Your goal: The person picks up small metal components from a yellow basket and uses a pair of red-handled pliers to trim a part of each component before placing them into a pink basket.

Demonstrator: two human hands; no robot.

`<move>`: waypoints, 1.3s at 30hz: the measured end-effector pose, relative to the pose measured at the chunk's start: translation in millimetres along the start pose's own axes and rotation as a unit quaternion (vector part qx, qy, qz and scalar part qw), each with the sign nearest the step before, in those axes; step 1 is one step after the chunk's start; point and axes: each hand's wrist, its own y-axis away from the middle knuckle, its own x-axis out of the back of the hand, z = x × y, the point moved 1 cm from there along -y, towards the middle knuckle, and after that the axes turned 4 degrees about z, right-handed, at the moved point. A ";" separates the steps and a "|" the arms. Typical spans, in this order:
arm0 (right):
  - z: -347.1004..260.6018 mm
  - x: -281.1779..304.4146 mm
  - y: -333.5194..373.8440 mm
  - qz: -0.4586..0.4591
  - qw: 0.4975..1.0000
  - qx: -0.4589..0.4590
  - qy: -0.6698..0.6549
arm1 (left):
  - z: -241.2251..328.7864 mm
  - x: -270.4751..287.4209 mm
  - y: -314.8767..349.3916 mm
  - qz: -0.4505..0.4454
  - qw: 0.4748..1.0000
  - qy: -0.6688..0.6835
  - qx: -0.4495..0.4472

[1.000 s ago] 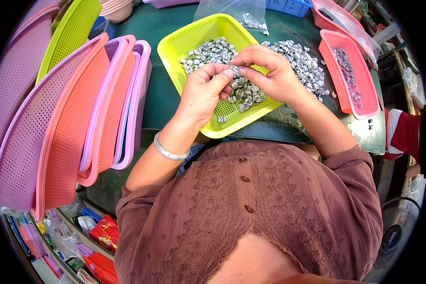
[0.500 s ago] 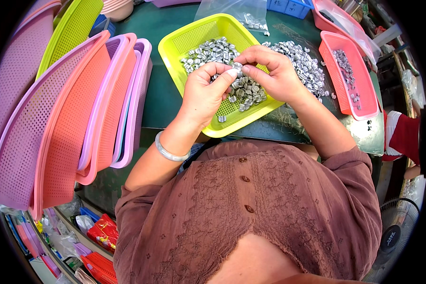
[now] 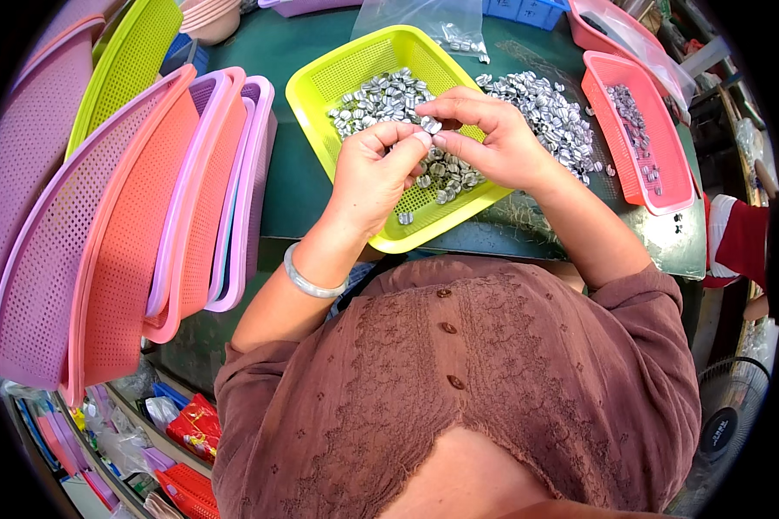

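Note:
My left hand, with a pale bangle on its wrist, pinches a small silver grooved metal piece between thumb and fingertips. From the other side, the thumb and forefinger of my right hand close on the same piece. Both hands hover over a lime-green perforated basket. Inside it, many similar silver pieces form a heap, partly hidden by my hands, and one lies apart near the front. Just right of the basket, a larger pile of such pieces rests on the green table.
Nested purple and coral perforated baskets stand close on my left. A pink basket with small grey pieces sits at the table's right. A clear plastic bag and a blue crate lie at the back. A fan stands low right.
My right fingertips have shifted slightly left and spread a little around the metal piece, which now shows more between both hands. The whole view has moved slightly.

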 end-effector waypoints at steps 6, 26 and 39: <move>1.3 1.1 -0.1 -0.014 1.000 0.012 -0.019 | 2.3 0.3 -0.4 -0.004 0.999 0.036 0.025; 15.8 -2.4 3.7 -0.028 0.982 -0.114 -0.147 | 0.7 2.5 -4.2 -0.016 0.996 0.069 0.051; 14.9 -2.0 3.5 -0.028 0.983 -0.105 -0.147 | -0.2 3.6 -5.0 -0.023 0.997 0.050 0.047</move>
